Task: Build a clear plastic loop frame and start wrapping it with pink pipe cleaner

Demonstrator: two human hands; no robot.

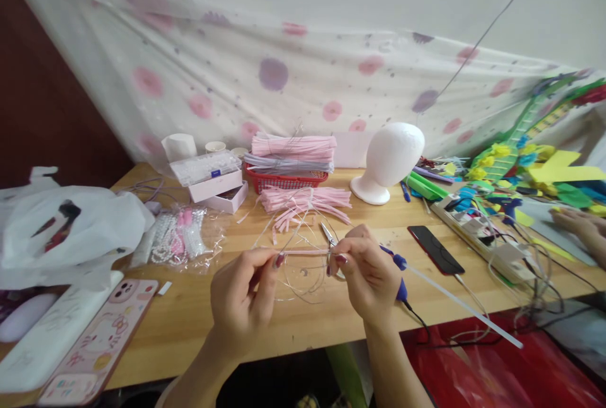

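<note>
— Strip (303,252): where is it, and how does it lie?
— Above the table (199,313), level, its long axis left to right between both hands.
— Fingers?
— Left hand (243,297) pinches its left end, fingertips pressed together; right hand (367,272) pinches the right end. Wire loops (303,269) hang below; scissors (328,234) lie just behind.

Home craft table (199,307), pipe cleaners (303,199)
</note>
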